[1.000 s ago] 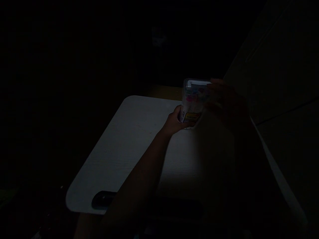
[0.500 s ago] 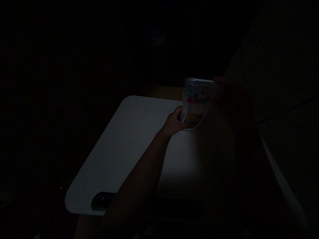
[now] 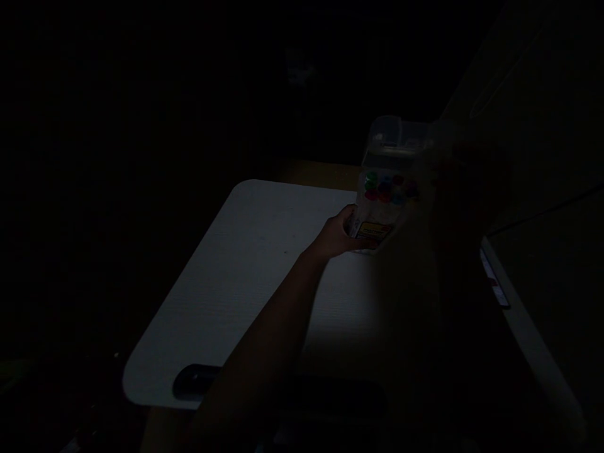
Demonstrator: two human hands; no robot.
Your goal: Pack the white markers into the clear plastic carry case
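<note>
Head view, very dim: a white tabletop [image 3: 226, 277] with rounded corners spreads across the middle, a dark slot [image 3: 195, 380] near its front edge. At its far right is a tall clear plastic box [image 3: 384, 211], tilted slightly; whether its base rests on the surface cannot be told. A clear flap, probably its lid [image 3: 387, 131], stands raised at the top.

The person's left hand [image 3: 333, 236] is wrapped around the lower left side, one digit across the front. The right hand [image 3: 465, 182] is a dark shape beside the upper right; its fingers are lost in shadow, so neither their pose nor any contact can be told. A yellow-and-black label [image 3: 375, 231] sits low on the front, and round coloured tops [image 3: 384, 189] cluster above it.

The box is likely light, with thin, fairly stiff walls that may flex under a hard squeeze and feel slick. The low sides give the surest hold; the raised flap looks the weakest place to carry it by.
</note>
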